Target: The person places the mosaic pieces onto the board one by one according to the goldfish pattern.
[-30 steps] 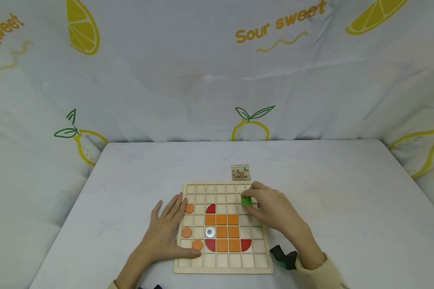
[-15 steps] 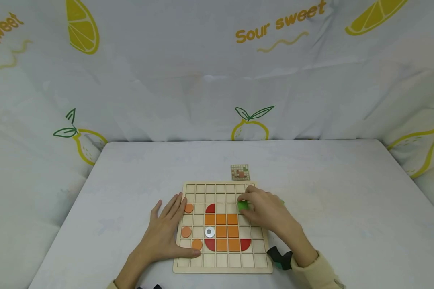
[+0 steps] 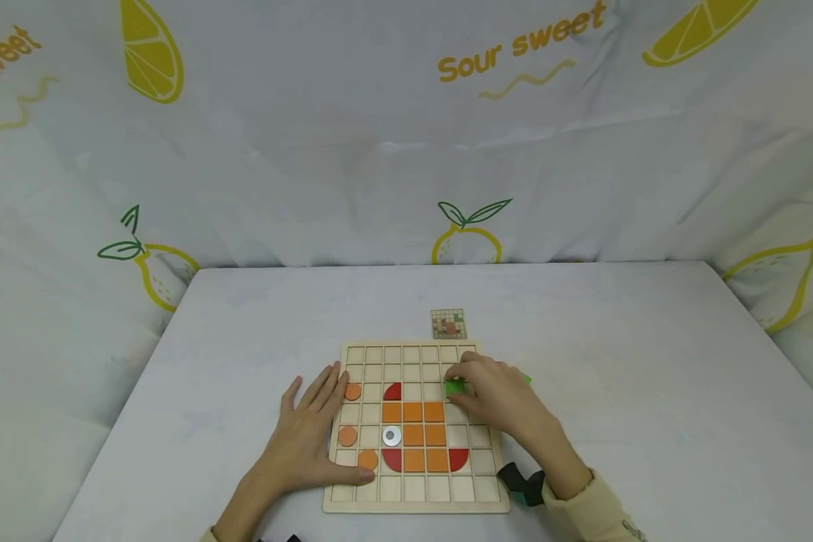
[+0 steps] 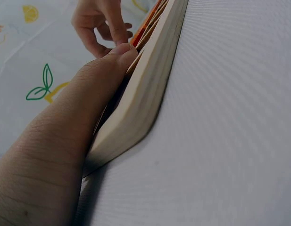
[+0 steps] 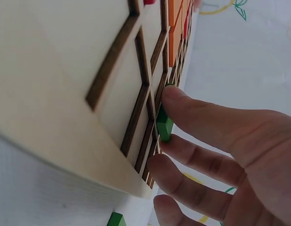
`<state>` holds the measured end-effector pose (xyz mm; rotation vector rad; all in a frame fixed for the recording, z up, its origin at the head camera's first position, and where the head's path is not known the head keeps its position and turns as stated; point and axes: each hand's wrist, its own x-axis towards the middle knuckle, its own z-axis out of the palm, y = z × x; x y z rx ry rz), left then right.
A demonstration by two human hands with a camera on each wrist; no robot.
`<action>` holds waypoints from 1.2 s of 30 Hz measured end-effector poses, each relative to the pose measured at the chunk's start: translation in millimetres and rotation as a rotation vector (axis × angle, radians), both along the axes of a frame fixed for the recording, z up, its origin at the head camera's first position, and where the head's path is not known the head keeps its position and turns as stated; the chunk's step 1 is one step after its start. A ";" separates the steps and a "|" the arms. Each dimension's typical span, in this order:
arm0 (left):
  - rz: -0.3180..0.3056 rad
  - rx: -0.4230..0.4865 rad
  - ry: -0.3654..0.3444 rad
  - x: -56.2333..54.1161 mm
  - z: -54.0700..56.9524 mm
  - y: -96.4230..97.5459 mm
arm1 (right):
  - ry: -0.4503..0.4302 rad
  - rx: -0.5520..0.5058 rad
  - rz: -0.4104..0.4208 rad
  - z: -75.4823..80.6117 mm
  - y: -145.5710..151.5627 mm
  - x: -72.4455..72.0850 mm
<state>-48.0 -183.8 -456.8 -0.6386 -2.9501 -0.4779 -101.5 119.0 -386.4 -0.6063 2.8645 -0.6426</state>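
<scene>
A wooden grid board [image 3: 416, 506] lies on the white table, holding orange squares [image 3: 413, 436], red quarter-round tiles [image 3: 458, 459], orange discs [image 3: 348, 436] and a white ringed disc [image 3: 391, 435]. My left hand [image 3: 301, 444] rests on the board's left side, fingers spread, thumb on its lower left part. Between thumb and finger, my right hand [image 3: 504, 395] pinches a green square tile [image 3: 455, 387] at a cell on the upper right. In the right wrist view that green tile [image 5: 164, 123] stands tilted at the grid, thumb on one edge.
A small patterned card [image 3: 449, 324] lies behind the board. Another green piece [image 3: 528, 379] shows on the table beyond my right hand. A black strap-like item [image 3: 520, 483] is near my right wrist, by the board's edge. A lemon-print cloth [image 3: 352, 165] hangs behind.
My right hand has shifted a little left and toward me with the green tile, down to the cell. A second green piece has come into view beside it. The left hand stays put.
</scene>
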 end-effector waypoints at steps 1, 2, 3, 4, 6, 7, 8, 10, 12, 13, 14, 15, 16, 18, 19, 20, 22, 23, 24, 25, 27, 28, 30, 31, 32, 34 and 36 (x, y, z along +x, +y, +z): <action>0.000 -0.001 0.001 0.1 -0.1 -0.1 | -0.004 -0.002 -0.001 -0.4 -0.1 -0.1; -0.001 0.000 0.002 0.1 -0.1 -0.1 | -0.006 -0.005 0.001 -0.6 -0.3 0.0; -0.002 0.000 0.003 0.1 -0.3 -0.2 | -0.006 -0.008 0.002 -0.9 -0.4 0.0; -0.002 -0.001 0.004 0.1 -0.4 -0.2 | -0.008 -0.011 0.003 -1.0 -0.6 0.0; -0.004 -0.001 0.008 0.1 -0.7 -0.4 | -0.010 -0.015 0.003 -1.3 -0.8 0.3; -0.004 0.000 0.009 0.0 -0.7 -0.3 | -0.011 -0.015 0.003 -1.6 -0.8 0.2; -0.004 0.002 0.009 0.0 -0.8 -0.3 | -0.013 -0.017 0.002 -1.4 -0.8 0.4; -0.004 -0.001 0.010 0.0 -0.9 -0.3 | -0.020 -0.017 0.000 -1.0 -0.7 0.6; -0.004 -0.002 0.010 0.1 -0.7 -0.1 | -0.026 -0.019 -0.001 -0.8 -0.5 1.2; -0.005 -0.002 0.011 0.3 -0.7 -0.1 | -0.026 -0.019 0.002 -0.6 -0.4 1.4; -0.005 -0.004 0.012 0.4 -0.5 -0.2 | -0.027 -0.019 0.001 -0.6 -0.5 1.5; -0.004 -0.007 0.012 0.6 -0.3 -0.1 | -0.028 -0.018 0.001 -0.7 -0.7 1.4; -0.005 -0.007 0.012 0.6 -0.2 -0.2 | -0.030 -0.019 -0.002 -1.0 -1.1 1.3; -0.003 -0.008 0.010 0.6 0.1 -0.2 | -0.026 -0.020 -0.002 -1.3 -1.9 1.0; -0.001 -0.007 0.007 0.6 0.1 -0.2 | -0.026 -0.021 -0.004 -1.5 -2.1 0.9; 0.000 -0.008 0.005 0.6 0.2 -0.2 | -0.025 -0.023 -0.006 -1.4 -2.4 0.8; 0.003 -0.005 0.001 0.6 -0.1 -0.1 | -0.019 -0.032 0.000 -1.0 -2.5 1.2; 0.004 -0.002 -0.001 0.8 -0.2 0.0 | -0.016 -0.037 0.003 -1.0 -2.5 1.5; 0.004 0.000 -0.002 1.0 -0.5 0.1 | -0.012 -0.039 0.008 -1.0 -2.3 1.8; 0.003 0.000 -0.001 1.0 -0.7 0.2 | -0.012 -0.040 0.008 -0.9 -2.2 2.0; 0.002 -0.002 0.003 0.9 -0.9 0.3 | -0.010 -0.039 0.010 -0.9 -2.2 2.1; 0.001 -0.004 0.006 0.8 -1.1 0.2 | -0.010 -0.039 0.010 -1.1 -2.3 1.9; 0.001 -0.010 0.008 0.7 -1.4 0.2 | -0.013 -0.036 0.008 -1.4 -2.5 1.5; 0.001 -0.012 0.009 0.6 -1.4 0.2 | -0.015 -0.035 0.005 -1.6 -2.7 1.2; 0.001 -0.014 0.010 0.7 -1.3 0.0 | -0.014 -0.035 0.006 -1.6 -2.8 1.1; 0.001 -0.014 0.008 0.6 -1.2 -0.2 | -0.017 -0.035 0.003 -1.7 -2.7 0.9; 0.001 -0.011 0.006 0.6 -1.1 -0.3 | -0.020 -0.033 -0.005 -0.9 -2.0 1.0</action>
